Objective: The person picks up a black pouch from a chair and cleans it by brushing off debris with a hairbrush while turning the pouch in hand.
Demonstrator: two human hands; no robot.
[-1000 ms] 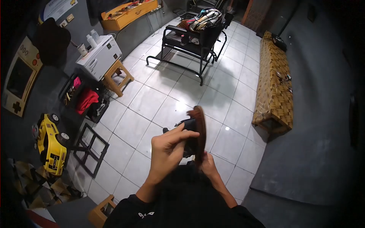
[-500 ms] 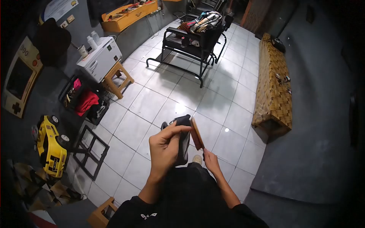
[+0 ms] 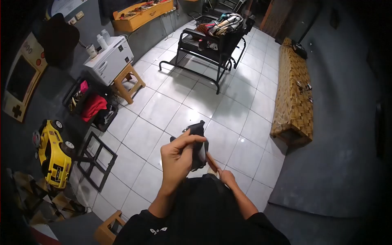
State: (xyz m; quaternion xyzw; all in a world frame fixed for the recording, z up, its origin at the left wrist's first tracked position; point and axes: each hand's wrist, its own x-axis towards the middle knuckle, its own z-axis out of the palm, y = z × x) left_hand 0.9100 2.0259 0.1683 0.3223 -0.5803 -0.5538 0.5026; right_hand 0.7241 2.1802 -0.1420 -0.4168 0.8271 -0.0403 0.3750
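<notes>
My left hand is closed around a dark black item with a smooth, slightly shiny surface, held up in front of my body. Its kind is not clear, and my fingers cover part of it. Just right of it and lower, my right hand grips a wooden brush by its lower end. The brush tilts up to the left, its upper end close against the black item's right side. Whether they touch I cannot tell.
A black metal-framed chair with cloths stands ahead. To the left are a white cabinet on a wooden stool, a black cart, a yellow toy car and a black frame. A woven bench lines the right.
The brush has gone from nearly upright to a lower, more slanted pose beside the black item. My right hand has moved slightly down; the black item has turned a little in my left hand.
</notes>
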